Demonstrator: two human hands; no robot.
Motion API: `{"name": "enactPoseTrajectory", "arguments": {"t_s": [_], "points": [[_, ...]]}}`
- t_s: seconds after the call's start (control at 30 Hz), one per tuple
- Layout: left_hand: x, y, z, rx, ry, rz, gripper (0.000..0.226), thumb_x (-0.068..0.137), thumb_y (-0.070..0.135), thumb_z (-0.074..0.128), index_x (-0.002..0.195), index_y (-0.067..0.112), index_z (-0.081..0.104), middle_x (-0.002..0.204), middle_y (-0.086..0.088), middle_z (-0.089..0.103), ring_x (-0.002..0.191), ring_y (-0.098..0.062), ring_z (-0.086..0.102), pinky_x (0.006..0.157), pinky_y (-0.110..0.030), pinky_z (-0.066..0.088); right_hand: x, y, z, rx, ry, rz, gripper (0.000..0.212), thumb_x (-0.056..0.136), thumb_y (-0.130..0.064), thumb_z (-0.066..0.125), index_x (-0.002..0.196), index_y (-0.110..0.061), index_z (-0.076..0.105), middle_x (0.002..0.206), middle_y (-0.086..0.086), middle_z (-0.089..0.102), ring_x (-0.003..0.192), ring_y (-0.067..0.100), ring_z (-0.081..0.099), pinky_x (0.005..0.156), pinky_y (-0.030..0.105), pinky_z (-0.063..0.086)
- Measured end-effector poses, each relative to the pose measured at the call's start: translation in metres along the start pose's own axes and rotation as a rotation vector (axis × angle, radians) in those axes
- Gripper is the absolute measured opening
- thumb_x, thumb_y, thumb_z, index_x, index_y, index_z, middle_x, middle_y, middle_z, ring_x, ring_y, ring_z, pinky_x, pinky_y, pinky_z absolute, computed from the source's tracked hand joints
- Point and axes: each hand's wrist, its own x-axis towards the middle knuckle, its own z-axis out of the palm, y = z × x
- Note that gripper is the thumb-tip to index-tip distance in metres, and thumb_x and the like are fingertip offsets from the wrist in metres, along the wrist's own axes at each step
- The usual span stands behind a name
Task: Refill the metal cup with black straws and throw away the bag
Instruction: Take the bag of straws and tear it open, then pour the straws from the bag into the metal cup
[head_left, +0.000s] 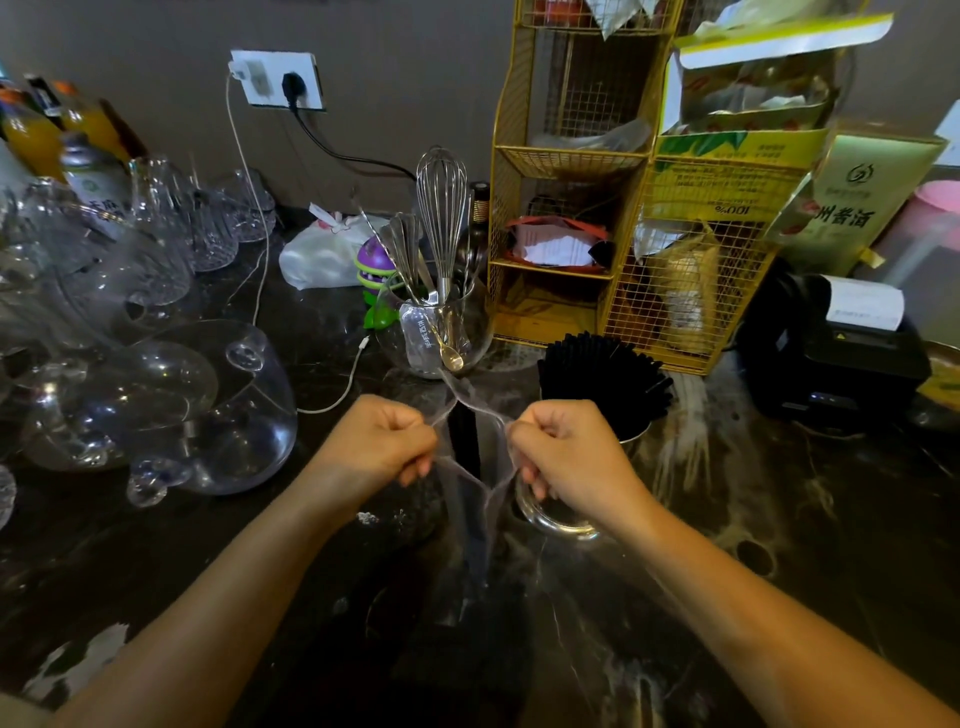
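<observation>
A clear plastic bag (470, 512) hangs between my fists over the dark counter, stretched sideways at its top. A few black straws (464, 439) show inside it, upright. My left hand (376, 441) grips the bag's left edge and my right hand (569, 457) grips its right edge. Behind my right hand stands the metal cup (636, 434), partly hidden, packed with a fan of black straws (602, 376) that stick out of its top.
A glass bowl of utensils with a whisk (439, 317) stands just behind the bag. Large glass vessels (208, 410) crowd the left. A yellow wire rack (613, 244) and a black receipt printer (836, 348) stand at the right. A white cable (337, 395) lies on the counter.
</observation>
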Motion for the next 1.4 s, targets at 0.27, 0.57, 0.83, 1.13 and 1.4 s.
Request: {"name": "enactPoseTrajectory", "arguments": {"t_s": [0.27, 0.57, 0.83, 1.13, 1.4], "points": [[0.005, 0.000, -0.027, 0.245, 0.164, 0.043, 0.045, 0.074, -0.006, 0.054, 0.035, 0.013, 0.043, 0.027, 0.003, 0.052, 0.026, -0.004, 0.045, 0.036, -0.007, 0.036, -0.003, 0.003, -0.023, -0.291, -0.065, 0.092, 0.030, 0.080, -0.009, 0.054, 0.053, 0.003, 0.057, 0.040, 0.004, 0.051, 0.025, 0.003, 0.043, 0.035, 0.008, 0.034], [0.014, 0.015, -0.031, 0.250, 0.202, 0.108, 0.040, 0.073, -0.007, 0.053, 0.041, 0.014, 0.041, 0.030, 0.002, 0.054, 0.029, -0.006, 0.046, 0.035, -0.010, 0.038, -0.004, -0.001, -0.024, -0.260, -0.104, 0.188, 0.037, 0.082, -0.011, 0.049, 0.045, -0.012, 0.046, 0.037, 0.001, 0.047, 0.025, 0.005, 0.040, 0.033, 0.010, 0.033], [0.028, 0.080, -0.033, 0.667, 0.020, 0.481, 0.016, 0.073, 0.007, 0.056, 0.079, 0.022, 0.056, 0.048, 0.007, 0.053, 0.048, -0.005, 0.050, 0.050, -0.012, 0.034, 0.007, -0.018, -0.051, 0.638, -0.402, 0.442, 0.066, 0.065, -0.040, 0.053, 0.126, -0.018, 0.041, 0.110, 0.019, 0.060, 0.079, 0.034, 0.069, 0.052, 0.035, 0.057], [0.028, 0.145, -0.003, 1.009, -0.010, 1.152, 0.030, 0.076, 0.023, 0.041, 0.086, 0.015, 0.069, 0.077, -0.007, 0.074, 0.066, -0.025, 0.068, 0.055, -0.037, 0.057, 0.031, -0.038, -0.057, 1.075, -0.415, 0.368, 0.050, 0.082, -0.048, 0.045, 0.099, -0.008, 0.069, 0.095, 0.013, 0.069, 0.090, 0.025, 0.062, 0.086, 0.041, 0.050], [0.040, 0.153, 0.009, 0.671, -0.229, 1.050, 0.027, 0.073, 0.029, 0.056, 0.096, 0.020, 0.066, 0.093, 0.004, 0.071, 0.087, -0.003, 0.061, 0.076, -0.023, 0.051, 0.037, -0.031, -0.077, 1.003, -0.280, 0.204, 0.035, 0.064, -0.005, 0.063, 0.099, -0.009, 0.067, 0.094, 0.011, 0.073, 0.087, 0.021, 0.069, 0.075, 0.038, 0.057]]}}
